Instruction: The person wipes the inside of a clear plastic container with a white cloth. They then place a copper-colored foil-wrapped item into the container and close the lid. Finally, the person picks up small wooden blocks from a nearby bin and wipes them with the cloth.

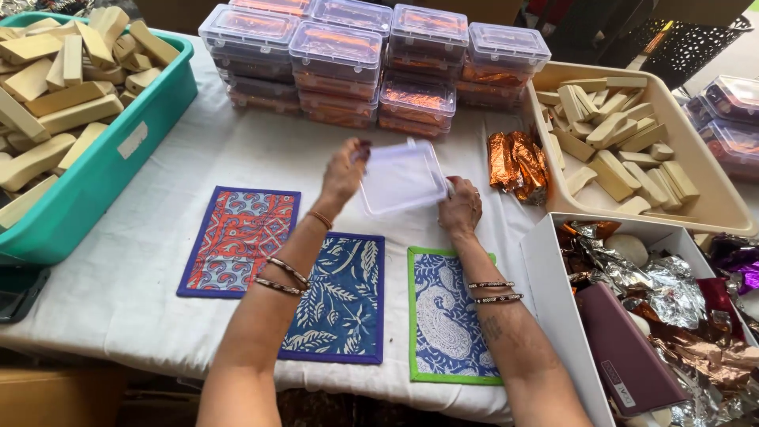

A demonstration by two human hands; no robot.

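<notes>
Three patterned cloth mats (pixel 341 296) lie on my white-covered desk (pixel 118 269); both hands' fingers, left hand (pixel 345 170) and right hand (pixel 461 207), clamp an empty clear plastic box (pixel 402 178).

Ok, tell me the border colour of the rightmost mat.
Bright green border on the rightmost mat, seen in the head view.

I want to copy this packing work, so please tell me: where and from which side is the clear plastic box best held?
Probably by its two short edges, from left and right, as both hands do now: the left hand pinches the far left corner, the right hand the near right edge. The box is flat, thin and smooth, tilted above the table, so the rim gives the fingers the surest hold.
</notes>
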